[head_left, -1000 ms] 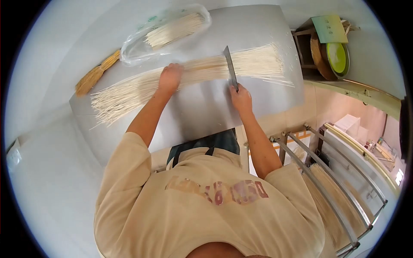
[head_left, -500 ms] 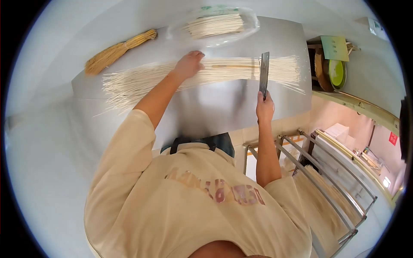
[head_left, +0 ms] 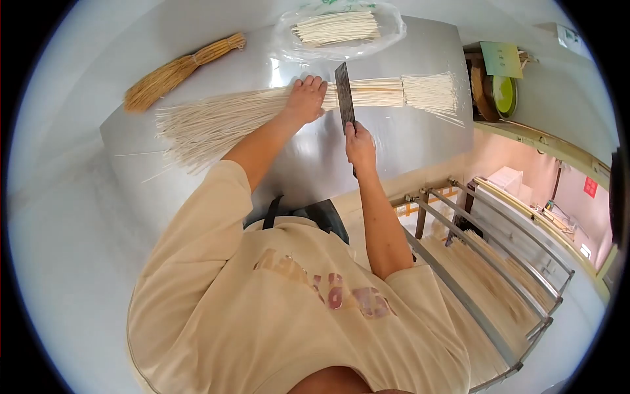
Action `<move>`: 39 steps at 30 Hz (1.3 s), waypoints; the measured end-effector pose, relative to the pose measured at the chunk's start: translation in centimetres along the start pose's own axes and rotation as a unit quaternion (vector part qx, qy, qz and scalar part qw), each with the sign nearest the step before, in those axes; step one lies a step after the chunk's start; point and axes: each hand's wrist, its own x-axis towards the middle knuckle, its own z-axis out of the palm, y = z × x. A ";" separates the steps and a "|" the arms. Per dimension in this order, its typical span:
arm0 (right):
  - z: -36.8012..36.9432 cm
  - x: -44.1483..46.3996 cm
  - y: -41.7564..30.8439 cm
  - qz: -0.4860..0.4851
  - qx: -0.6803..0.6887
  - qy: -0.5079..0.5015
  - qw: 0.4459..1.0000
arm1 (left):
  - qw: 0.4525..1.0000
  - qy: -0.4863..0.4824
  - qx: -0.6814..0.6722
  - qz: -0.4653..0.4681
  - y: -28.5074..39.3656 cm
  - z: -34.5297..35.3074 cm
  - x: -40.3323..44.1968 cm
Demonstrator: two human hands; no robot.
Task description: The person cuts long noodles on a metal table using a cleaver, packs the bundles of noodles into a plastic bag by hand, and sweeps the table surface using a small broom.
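Observation:
A long bundle of thin, pale dried noodles (head_left: 230, 118) lies across a metal tabletop (head_left: 420, 141), fanned out at its left end. My left hand (head_left: 306, 100) is on top of the bundle, its fingers over the far side and the thumb at the near side. In my right hand (head_left: 360, 146) is a broad-bladed knife (head_left: 344, 98), gripped by its handle. The blade lies across the noodles just right of my left hand. Farther right, a shorter section of noodles (head_left: 430, 93) is separated from the bundle by a narrow cut line.
Behind the bundle, a clear plastic bag (head_left: 394, 29) holds short noodles (head_left: 338, 27). A straw brush (head_left: 170, 72) lies at the back left. A green bowl (head_left: 504, 96) is at the right. Below right stands a metal rack (head_left: 459, 295) with long noodles.
The knife and my right hand have moved left, close to my left hand, which has shifted slightly right. A cut line now shows where the knife was.

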 end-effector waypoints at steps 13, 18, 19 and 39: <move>0.0 0.5 -1.6 0.053 -0.039 -0.035 0.997 | 0.999 -0.041 -0.027 -0.018 0.2 -0.7 0.2; 0.1 0.5 -1.7 0.033 -0.045 -0.031 0.998 | 0.998 -0.047 -0.025 -0.022 0.2 -0.7 0.4; 0.2 0.5 -1.5 0.013 -0.061 -0.021 0.998 | 0.998 -0.056 -0.025 -0.027 0.2 -0.9 0.4; 2.7 1.3 0.5 0.057 -0.091 -0.065 0.992 | 0.986 -0.097 -0.098 -0.099 -0.3 0.0 7.5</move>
